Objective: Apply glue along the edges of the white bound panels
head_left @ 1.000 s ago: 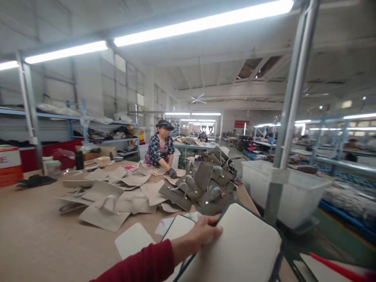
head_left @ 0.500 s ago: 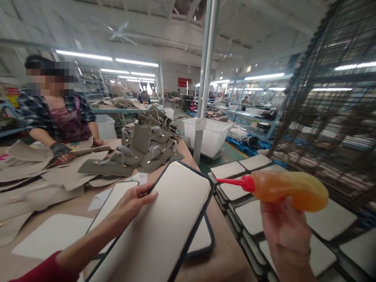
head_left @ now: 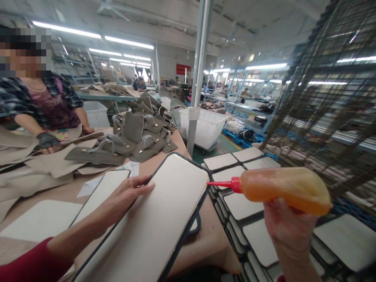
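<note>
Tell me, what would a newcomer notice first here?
Probably the amber squeeze bottle in the right hand, its red nozzle pointing at the edge of the cream panel in the left hand. Beyond the panel, olive-grey pieces lie heaped on the table; a dark wire rack towers at the picture's right.

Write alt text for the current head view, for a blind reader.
The left hand grips a dark-edged cream panel while the right hand holds an amber bottle, its red nozzle at the panel's edge. Beyond, a co-worker's gloved hand is among beige pieces.
</note>
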{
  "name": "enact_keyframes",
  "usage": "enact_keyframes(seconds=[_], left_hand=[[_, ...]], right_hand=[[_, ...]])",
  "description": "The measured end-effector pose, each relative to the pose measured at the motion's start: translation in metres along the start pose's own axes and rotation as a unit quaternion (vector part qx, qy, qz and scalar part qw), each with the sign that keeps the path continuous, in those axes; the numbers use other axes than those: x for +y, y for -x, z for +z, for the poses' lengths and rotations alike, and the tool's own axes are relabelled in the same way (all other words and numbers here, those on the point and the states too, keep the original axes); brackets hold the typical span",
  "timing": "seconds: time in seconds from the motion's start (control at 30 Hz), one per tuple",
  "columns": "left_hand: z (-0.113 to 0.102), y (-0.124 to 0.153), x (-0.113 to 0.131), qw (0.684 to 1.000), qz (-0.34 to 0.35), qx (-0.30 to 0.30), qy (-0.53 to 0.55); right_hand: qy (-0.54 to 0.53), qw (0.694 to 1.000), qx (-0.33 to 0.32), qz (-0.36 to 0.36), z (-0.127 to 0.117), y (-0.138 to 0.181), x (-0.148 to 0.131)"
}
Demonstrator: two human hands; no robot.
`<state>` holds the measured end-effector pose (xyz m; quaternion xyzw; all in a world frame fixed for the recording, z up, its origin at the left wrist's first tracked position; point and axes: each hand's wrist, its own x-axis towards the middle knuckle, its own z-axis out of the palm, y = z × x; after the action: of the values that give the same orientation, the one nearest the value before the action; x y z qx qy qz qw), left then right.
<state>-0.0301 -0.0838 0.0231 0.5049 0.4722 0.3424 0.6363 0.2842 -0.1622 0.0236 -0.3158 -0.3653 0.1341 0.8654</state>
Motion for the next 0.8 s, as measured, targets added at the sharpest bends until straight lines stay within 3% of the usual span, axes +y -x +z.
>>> enact_keyframes(seconds=[0.27,0.5,0.8], left_hand=[[0.008,-0.008,-0.002,0.999,-0.007,-0.013,0.041],[0.010,-0.014,0.001,0.998,-0.018,0.017,0.056],[0.001,-0.028,0.000,0.995,-0.033,0.026,0.095]], right_hand=[[0.002,0.999,-0.022,0.031,-0.007,0.011,0.009],[0.003,0.998,-0.038,0.049,-0.001,0.019,0.014],[-0.007,0.995,-0.068,0.077,0.004,0.028,0.024]])
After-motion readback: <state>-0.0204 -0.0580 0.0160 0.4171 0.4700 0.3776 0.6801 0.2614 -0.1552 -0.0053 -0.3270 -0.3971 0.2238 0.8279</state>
